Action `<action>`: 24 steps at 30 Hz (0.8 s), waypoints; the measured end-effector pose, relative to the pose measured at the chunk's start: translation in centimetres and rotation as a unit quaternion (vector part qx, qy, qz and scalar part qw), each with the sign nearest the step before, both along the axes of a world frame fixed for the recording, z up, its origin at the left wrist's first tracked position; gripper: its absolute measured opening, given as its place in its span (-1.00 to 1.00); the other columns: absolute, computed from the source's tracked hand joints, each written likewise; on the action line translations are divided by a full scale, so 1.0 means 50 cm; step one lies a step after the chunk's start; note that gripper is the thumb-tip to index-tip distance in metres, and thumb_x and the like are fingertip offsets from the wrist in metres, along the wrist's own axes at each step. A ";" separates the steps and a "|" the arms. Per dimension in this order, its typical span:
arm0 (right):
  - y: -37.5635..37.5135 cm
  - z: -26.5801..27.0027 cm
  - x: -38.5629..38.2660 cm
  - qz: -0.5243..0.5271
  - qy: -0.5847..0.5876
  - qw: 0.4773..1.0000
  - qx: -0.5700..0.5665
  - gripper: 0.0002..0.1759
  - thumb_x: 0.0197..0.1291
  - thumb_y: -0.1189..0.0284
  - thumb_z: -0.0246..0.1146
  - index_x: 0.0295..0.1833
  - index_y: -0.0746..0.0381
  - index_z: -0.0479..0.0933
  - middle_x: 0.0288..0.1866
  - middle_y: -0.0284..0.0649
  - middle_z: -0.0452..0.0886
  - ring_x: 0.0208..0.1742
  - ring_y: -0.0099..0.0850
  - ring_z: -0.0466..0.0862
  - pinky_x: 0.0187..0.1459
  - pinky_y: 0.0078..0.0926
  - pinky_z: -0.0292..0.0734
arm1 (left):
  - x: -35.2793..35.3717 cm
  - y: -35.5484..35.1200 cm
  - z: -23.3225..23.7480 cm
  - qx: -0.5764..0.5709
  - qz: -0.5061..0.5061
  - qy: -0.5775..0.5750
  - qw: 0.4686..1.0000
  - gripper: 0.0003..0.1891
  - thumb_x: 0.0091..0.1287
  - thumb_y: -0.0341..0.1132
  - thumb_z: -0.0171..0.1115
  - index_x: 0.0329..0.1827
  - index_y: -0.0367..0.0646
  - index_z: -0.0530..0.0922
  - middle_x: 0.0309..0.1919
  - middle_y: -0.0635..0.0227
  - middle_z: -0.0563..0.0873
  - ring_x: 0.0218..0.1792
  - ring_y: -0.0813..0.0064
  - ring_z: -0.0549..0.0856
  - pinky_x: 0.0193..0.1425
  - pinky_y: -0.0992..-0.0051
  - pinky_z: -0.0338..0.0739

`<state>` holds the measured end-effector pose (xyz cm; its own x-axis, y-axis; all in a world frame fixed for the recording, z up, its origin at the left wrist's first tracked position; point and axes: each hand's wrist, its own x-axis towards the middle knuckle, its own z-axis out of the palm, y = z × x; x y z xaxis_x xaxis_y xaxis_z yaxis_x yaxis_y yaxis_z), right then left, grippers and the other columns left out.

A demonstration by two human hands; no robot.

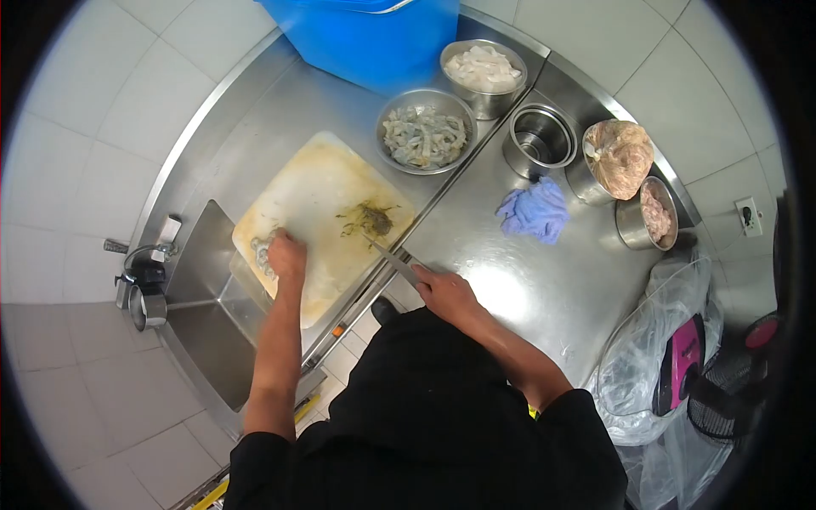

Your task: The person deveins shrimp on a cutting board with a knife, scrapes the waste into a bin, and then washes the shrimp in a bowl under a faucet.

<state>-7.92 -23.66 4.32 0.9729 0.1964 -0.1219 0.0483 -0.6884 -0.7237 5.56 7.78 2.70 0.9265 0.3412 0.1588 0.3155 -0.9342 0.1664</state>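
Note:
My left hand (287, 256) is at the left side of a worn white cutting board (316, 183), its fingers curled down onto a few grey peeled shrimp (262, 254). In my right hand (447, 294) is a knife (396, 263), its blade pointing up and left over the board's right edge. Close to the knife's tip lies a smeared pile of dark greenish-brown scraps (371, 219). A metal bowl of grey shrimp (425, 136) stands just beyond the board's far corner.
Behind are a blue bin (365, 42) and a bowl of white pieces (483, 70). Rightward stand an open metal pot (539, 140), a blue cloth (535, 211), a bagged brown mass (620, 157) and a pot of pink meat (654, 214). A sink (208, 340) lies left.

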 end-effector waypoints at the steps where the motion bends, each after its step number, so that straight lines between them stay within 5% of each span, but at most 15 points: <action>1: 0.005 0.007 0.008 0.000 0.013 1.000 0.004 -0.59 0.21 0.35 0.11 0.19 0.11 0.48 -0.34 0.04 0.64 -0.27 0.05 0.62 -0.14 -0.07 0.54 | -0.013 -0.023 0.006 -0.072 -0.019 -0.015 0.997 -0.87 -0.01 -0.39 0.29 -0.38 -0.11 0.56 -0.48 0.13 0.71 -0.41 0.14 0.72 -0.29 0.26 0.60; 4: 0.022 -0.005 0.033 0.008 0.011 0.999 0.035 -0.59 0.19 0.35 0.14 0.18 0.15 0.49 -0.28 0.05 0.64 -0.22 0.03 0.63 -0.11 -0.12 0.54 | -0.050 -0.067 -0.041 -0.284 -0.067 -0.080 0.953 -0.84 0.00 -0.39 0.34 -0.36 -0.14 0.56 -0.53 0.21 0.71 -0.45 0.32 0.72 -0.29 0.40 0.60; 7: 0.041 -0.022 0.063 0.026 0.044 0.996 0.072 -0.55 0.18 0.35 0.17 0.21 0.17 0.47 -0.24 0.05 0.65 -0.19 -0.01 0.64 -0.09 -0.20 0.54 | -0.092 -0.104 -0.071 -0.354 -0.081 -0.099 0.927 -0.81 0.05 -0.35 0.36 -0.29 -0.19 0.61 -0.51 0.22 0.72 -0.46 0.41 0.72 -0.29 0.44 0.60; 9: 0.056 -0.017 0.078 0.037 0.093 0.992 0.079 -0.52 0.17 0.34 0.19 0.24 0.17 0.45 -0.22 0.05 0.65 -0.17 -0.02 0.65 -0.07 -0.23 0.53 | -0.108 -0.112 -0.069 -0.346 -0.058 -0.092 0.932 -0.79 0.05 -0.34 0.36 -0.27 -0.22 0.63 -0.50 0.21 0.73 -0.45 0.42 0.72 -0.29 0.45 0.60; 12: 0.068 0.019 0.093 0.022 0.193 0.968 0.160 -0.53 0.21 0.36 0.13 0.26 0.13 0.46 -0.53 -0.15 0.61 -0.63 -0.40 0.56 -0.55 -0.43 0.52 | -0.112 -0.125 -0.045 -0.329 -0.027 -0.061 0.942 -0.76 0.10 -0.31 0.33 -0.22 -0.26 0.68 -0.45 0.13 0.74 -0.40 0.33 0.74 -0.25 0.42 0.60; 15: 0.084 -0.006 0.118 0.050 0.225 0.961 0.153 -0.53 0.22 0.37 0.11 0.27 0.12 0.45 -0.62 -0.23 0.53 -0.76 -0.57 0.41 -0.73 -0.54 0.38 | -0.104 -0.123 -0.057 -0.260 -0.064 -0.050 0.962 -0.75 0.16 -0.28 0.27 -0.20 -0.25 0.70 -0.42 0.05 0.72 -0.37 0.19 0.74 -0.21 0.38 0.59; 19: 0.091 0.002 0.120 0.047 0.207 0.962 0.171 -0.66 0.15 0.40 0.09 0.03 0.22 0.57 -0.70 -0.10 0.52 -0.79 -0.36 0.52 -0.68 -0.40 0.49 | -0.104 -0.127 -0.070 -0.230 -0.079 -0.037 0.969 -0.74 0.20 -0.23 0.22 -0.14 -0.14 0.70 -0.40 0.04 0.72 -0.37 0.17 0.73 -0.25 0.34 0.58; 22: 0.083 0.017 0.102 0.034 0.226 0.958 0.173 -0.63 0.17 0.38 0.10 0.08 0.18 0.57 -0.70 -0.13 0.52 -0.76 -0.38 0.53 -0.68 -0.42 0.48 | -0.109 -0.137 -0.071 -0.230 -0.075 -0.045 0.969 -0.75 0.20 -0.23 0.21 -0.16 -0.15 0.70 -0.45 0.04 0.70 -0.43 0.15 0.72 -0.30 0.32 0.57; 24: 0.065 0.013 0.079 0.067 0.224 0.958 0.163 -0.49 0.25 0.34 0.12 0.33 0.09 0.39 -0.62 -0.21 0.54 -0.77 -0.51 0.44 -0.69 -0.52 0.43 | -0.111 -0.143 -0.063 -0.235 -0.066 -0.041 0.969 -0.75 0.20 -0.24 0.21 -0.17 -0.15 0.70 -0.48 0.03 0.69 -0.45 0.13 0.71 -0.32 0.31 0.56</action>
